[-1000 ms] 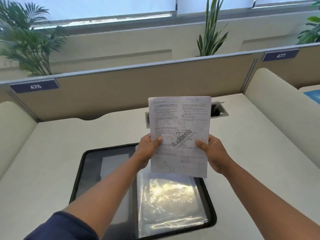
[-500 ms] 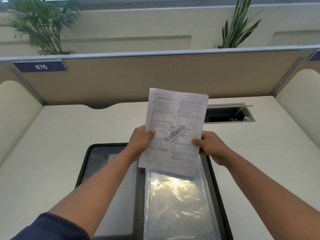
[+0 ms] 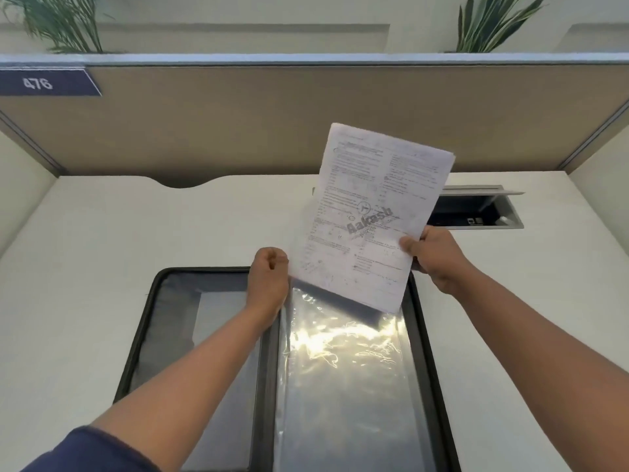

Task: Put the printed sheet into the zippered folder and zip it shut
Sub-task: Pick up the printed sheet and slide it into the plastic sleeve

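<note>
Above the open zippered folder [image 3: 149, 338], the printed sheet [image 3: 371, 212] is held up in the air, tilted so its top corner leans to the right. The right hand [image 3: 439, 257] pinches the sheet's right edge, thumb on the printed face and the other fingers [image 3: 417, 265] behind the paper. The left hand [image 3: 269, 277] sits just beside the sheet's lower left corner, curled into a loose fist; whether it actually grips the paper cannot be told from this angle.

The folder lies flat on the pale surface [image 3: 102, 250], spread open with its black zipper rim all round. Its left half shows a grey lining with a lighter pocket, partly crossed by the left forearm. Its right half carries a clear plastic sleeve [image 3: 340, 376], wrinkled and glaring with reflected light; the sheet's lower edge hangs over the top of this sleeve and hides the folder's far right corner.

Behind the sheet, a recessed cable box [image 3: 483, 212] is set into the surface with its lid raised, its left end hidden by the paper. A tan partition [image 3: 238, 124] closes off the back, bearing a blue label [image 3: 44, 84] reading 476. Two leafy plants [image 3: 490, 25] rise beyond it.
</note>
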The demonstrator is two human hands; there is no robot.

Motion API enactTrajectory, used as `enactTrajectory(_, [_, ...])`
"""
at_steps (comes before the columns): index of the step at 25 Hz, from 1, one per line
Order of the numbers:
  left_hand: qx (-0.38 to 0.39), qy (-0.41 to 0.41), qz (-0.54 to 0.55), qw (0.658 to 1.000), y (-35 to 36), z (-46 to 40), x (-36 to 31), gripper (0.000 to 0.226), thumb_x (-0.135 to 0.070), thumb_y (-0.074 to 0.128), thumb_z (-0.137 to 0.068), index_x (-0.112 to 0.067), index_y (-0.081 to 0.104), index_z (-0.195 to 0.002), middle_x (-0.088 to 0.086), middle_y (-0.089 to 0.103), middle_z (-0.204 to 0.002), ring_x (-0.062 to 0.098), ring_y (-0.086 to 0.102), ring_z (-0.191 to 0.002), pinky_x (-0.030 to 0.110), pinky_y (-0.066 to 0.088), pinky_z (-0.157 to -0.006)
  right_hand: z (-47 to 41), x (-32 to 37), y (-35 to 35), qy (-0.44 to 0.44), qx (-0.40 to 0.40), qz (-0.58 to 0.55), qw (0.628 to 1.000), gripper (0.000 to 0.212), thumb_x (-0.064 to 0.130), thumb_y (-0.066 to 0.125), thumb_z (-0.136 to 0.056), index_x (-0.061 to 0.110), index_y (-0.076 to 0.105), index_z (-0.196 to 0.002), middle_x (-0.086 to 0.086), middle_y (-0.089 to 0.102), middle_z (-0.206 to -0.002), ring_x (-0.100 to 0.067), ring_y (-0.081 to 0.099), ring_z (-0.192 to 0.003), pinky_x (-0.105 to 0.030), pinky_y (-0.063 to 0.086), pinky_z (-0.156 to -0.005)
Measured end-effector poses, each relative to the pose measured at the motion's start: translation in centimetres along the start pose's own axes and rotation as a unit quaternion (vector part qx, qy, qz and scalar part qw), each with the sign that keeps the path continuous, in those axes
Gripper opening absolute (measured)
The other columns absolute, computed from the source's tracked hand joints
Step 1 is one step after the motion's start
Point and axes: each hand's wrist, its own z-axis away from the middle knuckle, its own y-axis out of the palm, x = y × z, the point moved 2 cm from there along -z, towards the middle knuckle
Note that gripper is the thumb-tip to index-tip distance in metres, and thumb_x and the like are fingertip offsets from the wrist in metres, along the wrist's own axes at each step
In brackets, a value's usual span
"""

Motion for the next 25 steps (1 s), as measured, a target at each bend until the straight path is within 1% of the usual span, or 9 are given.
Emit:
enactTrajectory(3, [0.022, 0.062, -0.089, 0.994, 0.6, 0.8, 2.2, 0.012, -0.022, 0.054, -0.101, -0.027, 0.064, -0.097, -0.009, 0.067, -0.091, 0.011, 0.061, -0.081, 0.024, 0.044, -0.069, -1.3, 0.1, -1.0, -0.014, -0.039, -0.028, 0.999, 0.016, 0.010, 0.060, -0.100, 0.023, 0.071, -0.099, 0.003, 0.075, -0.110, -0.023, 0.072, -0.100, -0.039, 0.062, -0.076])
enactTrajectory(5, [0.044, 0.131, -0.164, 0.977, 0.9, 1.1, 2.9, 0.014, -0.020, 0.058, -0.099, -0.027, 0.070, -0.104, -0.010, 0.068, -0.094, 0.008, 0.060, -0.083, 0.027, 0.046, -0.077, -2.0, 0.2, -1.3, -0.021, -0.076, -0.047, 0.996, 0.016, 0.011, 0.060, -0.100, 0.024, 0.069, -0.097, 0.006, 0.074, -0.109, -0.021, 0.071, -0.100, -0.036, 0.061, -0.075])
enactTrajectory(8, [0.109, 0.231, -0.376, 0.891, 2.1, 1.9, 3.4, 0.038, -0.042, 0.059, -0.098, -0.030, 0.064, -0.134, -0.006, 0.060, -0.117, 0.019, 0.048, -0.112, 0.037, 0.040, -0.097, -2.9, 0.4, -0.9, -0.041, -0.111, -0.066, 0.991, 0.018, 0.011, 0.059, -0.100, 0.025, 0.068, -0.094, 0.009, 0.073, -0.106, -0.017, 0.070, -0.099, -0.037, 0.060, -0.080])
enactTrajectory(10, [0.113, 0.270, -0.467, 0.835, 2.9, 2.4, 3.6, 0.042, -0.053, 0.052, -0.098, -0.039, 0.058, -0.137, -0.008, 0.053, -0.122, 0.022, 0.041, -0.115, 0.038, 0.032, -0.093, -3.4, 0.5, -0.3, -0.049, -0.115, -0.078, 0.989, 0.018, 0.011, 0.059, -0.100, 0.025, 0.068, -0.094, 0.011, 0.073, -0.104, -0.014, 0.070, -0.097, -0.036, 0.061, -0.079])
enactTrajectory(11, [0.109, 0.287, -0.479, 0.822, 3.3, 2.6, 3.6, 0.039, -0.051, 0.053, -0.098, -0.039, 0.060, -0.134, -0.007, 0.054, -0.122, 0.023, 0.042, -0.114, 0.039, 0.031, -0.092, -3.6, 0.5, 0.1, -0.051, -0.114, -0.083, 0.989, 0.018, 0.011, 0.059, -0.100, 0.025, 0.068, -0.095, 0.012, 0.073, -0.103, -0.013, 0.071, -0.095, -0.034, 0.061, -0.078])
enactTrajectory(13, [0.106, 0.309, -0.466, 0.822, 3.9, 3.1, 3.3, 0.030, -0.043, 0.059, -0.097, -0.035, 0.068, -0.124, -0.006, 0.057, -0.119, 0.026, 0.046, -0.112, 0.040, 0.031, -0.091, -3.8, 0.4, 0.7, -0.054, -0.107, -0.089, 0.989, 0.018, 0.011, 0.060, -0.100, 0.026, 0.069, -0.095, 0.014, 0.075, -0.101, -0.011, 0.072, -0.093, -0.032, 0.062, -0.075])
enactTrajectory(17, [0.102, 0.306, -0.412, 0.852, 4.0, 2.9, 2.6, 0.011, -0.031, 0.070, -0.092, -0.028, 0.077, -0.099, -0.011, 0.064, -0.109, 0.022, 0.050, -0.110, 0.035, 0.026, -0.089, -4.3, 0.2, 1.5, -0.054, -0.088, -0.101, 0.989, 0.020, 0.010, 0.060, -0.100, 0.026, 0.070, -0.095, 0.013, 0.078, -0.098, -0.012, 0.075, -0.092, -0.030, 0.063, -0.073])
enactTrajectory(20, [0.124, 0.314, -0.400, 0.852, 3.8, 2.5, 2.1, 0.005, -0.024, 0.070, -0.088, -0.028, 0.070, -0.089, -0.017, 0.068, -0.099, 0.014, 0.052, -0.107, 0.032, 0.022, -0.088, -4.7, 0.3, 2.4, -0.054, -0.072, -0.120, 0.989, 0.018, 0.009, 0.060, -0.100, 0.023, 0.071, -0.099, 0.007, 0.078, -0.105, -0.016, 0.074, -0.097, -0.032, 0.062, -0.076])
enactTrajectory(25, [0.156, 0.330, -0.424, 0.829, 4.0, 1.8, 1.6, 0.013, -0.012, 0.059, -0.078, -0.023, 0.053, -0.073, -0.009, 0.057, -0.068, 0.009, 0.049, -0.084, 0.029, 0.023, -0.082, -5.2, 0.4, 4.2, -0.048, -0.051, -0.139, 0.988, 0.016, 0.010, 0.060, -0.100, 0.020, 0.072, -0.103, 0.000, 0.077, -0.113, -0.021, 0.073, -0.102, -0.037, 0.062, -0.081])
